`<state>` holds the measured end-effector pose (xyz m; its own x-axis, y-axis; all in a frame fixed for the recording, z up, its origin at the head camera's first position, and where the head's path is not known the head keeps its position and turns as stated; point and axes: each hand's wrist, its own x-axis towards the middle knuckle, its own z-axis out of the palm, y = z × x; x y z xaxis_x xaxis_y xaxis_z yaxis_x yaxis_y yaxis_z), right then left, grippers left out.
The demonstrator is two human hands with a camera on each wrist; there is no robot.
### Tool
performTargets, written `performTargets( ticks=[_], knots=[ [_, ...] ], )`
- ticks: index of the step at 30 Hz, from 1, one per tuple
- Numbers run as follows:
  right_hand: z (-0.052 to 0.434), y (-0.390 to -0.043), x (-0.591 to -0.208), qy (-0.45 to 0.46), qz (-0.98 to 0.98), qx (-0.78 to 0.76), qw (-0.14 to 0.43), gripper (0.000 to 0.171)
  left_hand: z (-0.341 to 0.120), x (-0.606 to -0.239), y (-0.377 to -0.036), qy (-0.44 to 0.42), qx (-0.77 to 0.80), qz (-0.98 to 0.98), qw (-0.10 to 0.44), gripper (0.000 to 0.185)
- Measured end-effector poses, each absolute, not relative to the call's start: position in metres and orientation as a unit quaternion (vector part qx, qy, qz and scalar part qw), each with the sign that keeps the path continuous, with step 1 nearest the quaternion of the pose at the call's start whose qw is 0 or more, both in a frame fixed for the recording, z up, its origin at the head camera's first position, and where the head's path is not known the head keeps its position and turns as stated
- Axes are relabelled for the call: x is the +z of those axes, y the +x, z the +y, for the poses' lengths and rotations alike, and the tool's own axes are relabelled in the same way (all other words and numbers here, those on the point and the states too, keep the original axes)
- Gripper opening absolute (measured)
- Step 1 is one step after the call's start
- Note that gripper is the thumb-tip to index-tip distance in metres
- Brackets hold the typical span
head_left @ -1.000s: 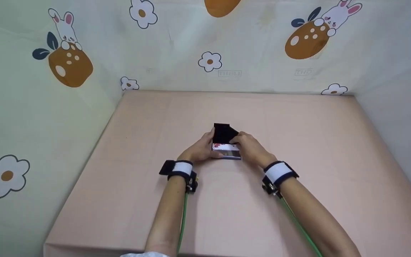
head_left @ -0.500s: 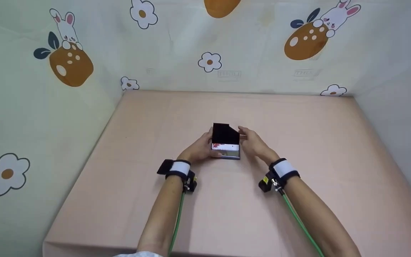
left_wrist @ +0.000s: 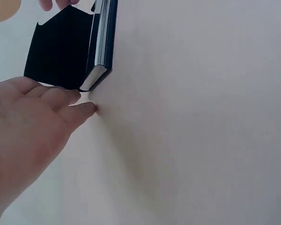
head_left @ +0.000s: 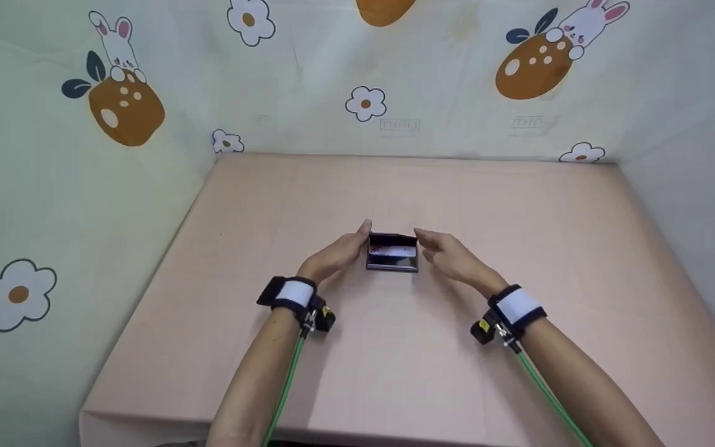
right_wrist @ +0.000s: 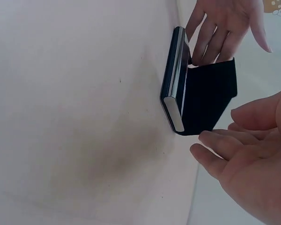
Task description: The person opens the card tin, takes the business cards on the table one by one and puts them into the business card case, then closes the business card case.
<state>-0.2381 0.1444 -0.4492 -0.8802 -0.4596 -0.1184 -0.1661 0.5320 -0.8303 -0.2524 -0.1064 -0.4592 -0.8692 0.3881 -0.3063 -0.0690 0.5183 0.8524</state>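
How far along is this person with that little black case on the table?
The slim black card case lies on the pink table with cards showing inside and its black flap partly raised. The left hand and right hand flank it, open, gripping nothing. Closing the flap fully seems to be what remains.

The right hand (right_wrist: 253,164) hovers open just beside the black case (right_wrist: 196,98), left hand (right_wrist: 225,23) beyond.
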Motion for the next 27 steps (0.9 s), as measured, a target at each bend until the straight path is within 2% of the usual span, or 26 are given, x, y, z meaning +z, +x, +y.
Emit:
performTargets(
  ticks=[5,10,18,27],
  knots=[
    [0.145,-0.230,-0.451,-0.200,0.871,-0.416,0.169,0.047,-0.103,-0.460,-0.242,0.104,0.431,0.860,0.253,0.085],
    [0.144,-0.224,-0.458,-0.218,0.888,-0.371,0.163,0.044,-0.093,-0.465,-0.230,0.157,0.343,0.886,0.269,0.081],
    [0.143,-0.218,-0.460,-0.241,0.900,-0.326,0.161,0.046,-0.078,-0.466,-0.224,0.174,0.245,0.917,0.264,0.076],
    [0.141,-0.219,-0.456,-0.251,0.905,-0.313,0.141,0.048,-0.074,-0.458,-0.226,0.178,0.232,0.928,0.233,0.071]
  ],
)
